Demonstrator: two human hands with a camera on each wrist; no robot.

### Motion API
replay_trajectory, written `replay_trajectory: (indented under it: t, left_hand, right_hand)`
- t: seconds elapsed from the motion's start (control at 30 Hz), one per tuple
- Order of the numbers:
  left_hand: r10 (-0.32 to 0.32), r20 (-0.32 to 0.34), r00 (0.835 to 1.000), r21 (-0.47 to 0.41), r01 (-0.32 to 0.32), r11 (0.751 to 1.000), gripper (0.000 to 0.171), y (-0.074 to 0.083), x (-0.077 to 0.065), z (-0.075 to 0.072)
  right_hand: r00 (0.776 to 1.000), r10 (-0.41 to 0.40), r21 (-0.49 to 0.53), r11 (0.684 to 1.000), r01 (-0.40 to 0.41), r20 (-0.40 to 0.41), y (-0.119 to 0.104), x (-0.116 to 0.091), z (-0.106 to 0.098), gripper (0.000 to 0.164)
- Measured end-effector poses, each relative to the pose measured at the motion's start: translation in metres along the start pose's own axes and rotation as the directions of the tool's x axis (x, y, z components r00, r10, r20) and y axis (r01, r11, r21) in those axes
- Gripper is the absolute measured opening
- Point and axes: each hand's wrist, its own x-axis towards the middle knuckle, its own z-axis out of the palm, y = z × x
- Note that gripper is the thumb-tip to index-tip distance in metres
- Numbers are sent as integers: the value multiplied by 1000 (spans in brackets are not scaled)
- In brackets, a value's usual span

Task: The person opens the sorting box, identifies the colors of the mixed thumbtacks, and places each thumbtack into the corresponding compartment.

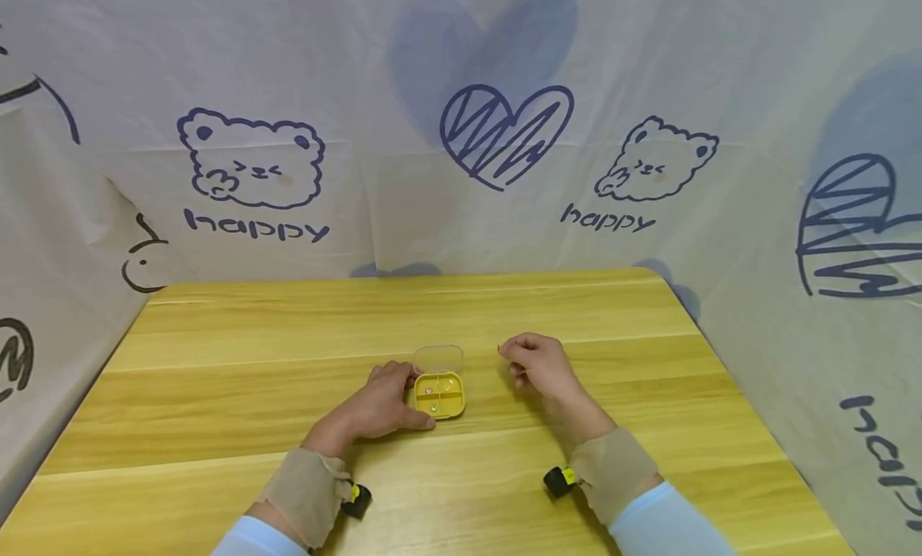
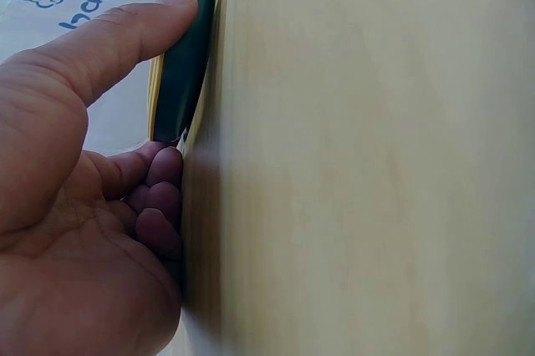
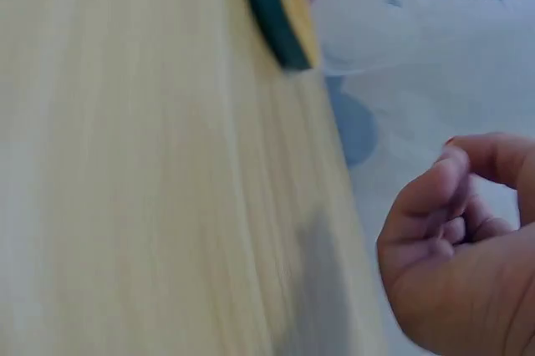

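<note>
A small pill box (image 1: 451,408) with a yellow divided inside stands on the table, its clear lid (image 1: 439,356) raised at the back. Its outer shell (image 2: 185,55) looks dark green in the left wrist view. Tiny round pieces (image 1: 429,390) lie in three of its compartments. My left hand (image 1: 385,402) grips the box from the left, thumb along the front edge and fingers at the back left. To the right of the box, my right hand (image 1: 540,364) is raised and pinches a tiny reddish piece (image 3: 450,140) between thumb and forefinger. Most of that piece is hidden by the fingertips.
The wood-grain table (image 1: 252,324) runs back to a white printed cloth (image 1: 403,204) that hangs behind it and at both sides. Each wrist wears a beige wrap with a small black camera (image 1: 559,482).
</note>
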Motion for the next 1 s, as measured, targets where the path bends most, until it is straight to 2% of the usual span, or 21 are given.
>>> replay_trajectory:
  t: [0.1, 0.2, 0.27, 0.37, 0.5, 0.63, 0.7, 0.83, 1.0]
  left_hand:
    - [5, -2, 1000, 2, -5, 1000, 63, -1, 0, 0]
    - [2, -3, 1000, 3, -2, 1000, 63, -1, 0, 0]
    - [-3, -5, 1000, 6, 3, 1000, 64, -1, 0, 0]
    - [-12, -6, 1000, 9, 12, 1000, 65, -1, 0, 1]
    - [-15, -5, 1000, 10, 15, 1000, 66, -1, 0, 2]
    - [-15, -5, 1000, 5, 15, 1000, 66, -1, 0, 1]
    - [-15, -3, 1000, 6, 15, 1000, 66, -1, -1, 1]
    - [-11, 3, 1000, 8, 11, 1000, 65, 0, -1, 1]
    - [-13, 10, 1000, 3, 13, 1000, 64, 1, 0, 0]
  right_hand:
    - [999, 45, 215, 975, -47, 16, -2, -2, 0, 20]
    - [997, 61, 355, 932, -72, 43, -2, -4, -1, 13]
    - [996, 64, 444, 892, -87, 67, -2, -6, -1, 12]
    - [992, 62, 588, 801, -114, 109, 0, -7, -1, 10]
    - [983, 24, 751, 641, -154, 182, 7, -8, -2, 13]
    - [965, -36, 835, 511, -206, 260, 13, -7, -1, 14]
    - [954, -70, 858, 460, -229, 292, 15, -7, 0, 15]
    - [928, -150, 889, 372, -266, 341, 17, -7, 3, 20]
    - [891, -263, 912, 288, -293, 370, 17, -8, 6, 27]
